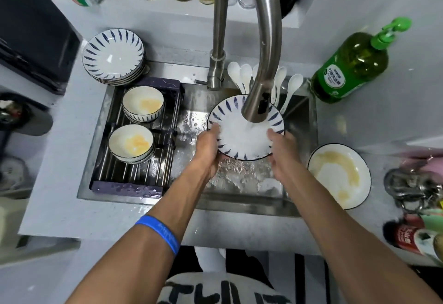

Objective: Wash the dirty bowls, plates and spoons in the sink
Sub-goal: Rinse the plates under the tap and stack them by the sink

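Here is the rinse: the blue-striped plate sits tilted right under the tap, and water pours onto its middle and sheets off the near edge into the sink. The left hand grips the plate's rim on the left of the tap, fingers curled underneath and thumb over the edge. The right hand holds the opposite rim, thumb on the inner face; its fingers are hidden behind the plate, so how tightly they close, I cannot tell.

To do this well, I judge the plate wants turning by the rim, so the stream reaches every striped sector and not only the centre. The tilt should stay toward the basin, so runoff lands in the sink rather than on the counter. A wet glazed plate is likely slippery, so both grips should stay on until it is set down.

Plenty is left, by the look of things. Left of the tap, two bowls with yellow residue sit on the drying rack across the sink, and a stack of striped plates that look clean stands beyond it. Right of the tap, a smeared white plate waits on the counter, and the green detergent bottle stands further back. Just behind the tap, white spoons stand upright in a cluster.
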### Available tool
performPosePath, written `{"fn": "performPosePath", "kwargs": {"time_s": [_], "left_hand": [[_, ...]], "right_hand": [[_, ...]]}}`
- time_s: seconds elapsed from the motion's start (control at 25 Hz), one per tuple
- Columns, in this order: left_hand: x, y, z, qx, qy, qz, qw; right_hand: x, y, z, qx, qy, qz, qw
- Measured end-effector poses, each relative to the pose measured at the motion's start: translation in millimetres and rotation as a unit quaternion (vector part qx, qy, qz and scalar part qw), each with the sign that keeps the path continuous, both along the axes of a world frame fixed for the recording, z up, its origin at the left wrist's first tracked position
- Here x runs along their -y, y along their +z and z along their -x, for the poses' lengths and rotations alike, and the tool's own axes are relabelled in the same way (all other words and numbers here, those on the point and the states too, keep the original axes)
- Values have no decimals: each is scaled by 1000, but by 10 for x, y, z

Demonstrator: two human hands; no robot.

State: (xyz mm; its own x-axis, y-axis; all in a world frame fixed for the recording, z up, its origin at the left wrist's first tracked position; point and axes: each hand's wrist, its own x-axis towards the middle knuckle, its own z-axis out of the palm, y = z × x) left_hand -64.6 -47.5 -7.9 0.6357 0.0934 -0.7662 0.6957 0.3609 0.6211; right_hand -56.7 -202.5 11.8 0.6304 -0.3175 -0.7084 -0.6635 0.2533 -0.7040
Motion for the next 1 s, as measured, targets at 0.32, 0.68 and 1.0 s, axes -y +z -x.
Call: {"fn": "performPosePath", "kwargs": {"time_s": [0.32, 0.68, 1.0], "left_hand": [[-130, -229, 93, -13, 27, -12, 999], [-182, 62, -158, 19, -17, -117, 993], [-162, 61, -277, 46, -124, -226, 965]], "right_hand": [[-202, -74, -40, 167, 53, 190, 966], [8, -274, 420, 345, 467, 391, 714], [-123, -432, 229, 181, 136, 52, 973]]}}
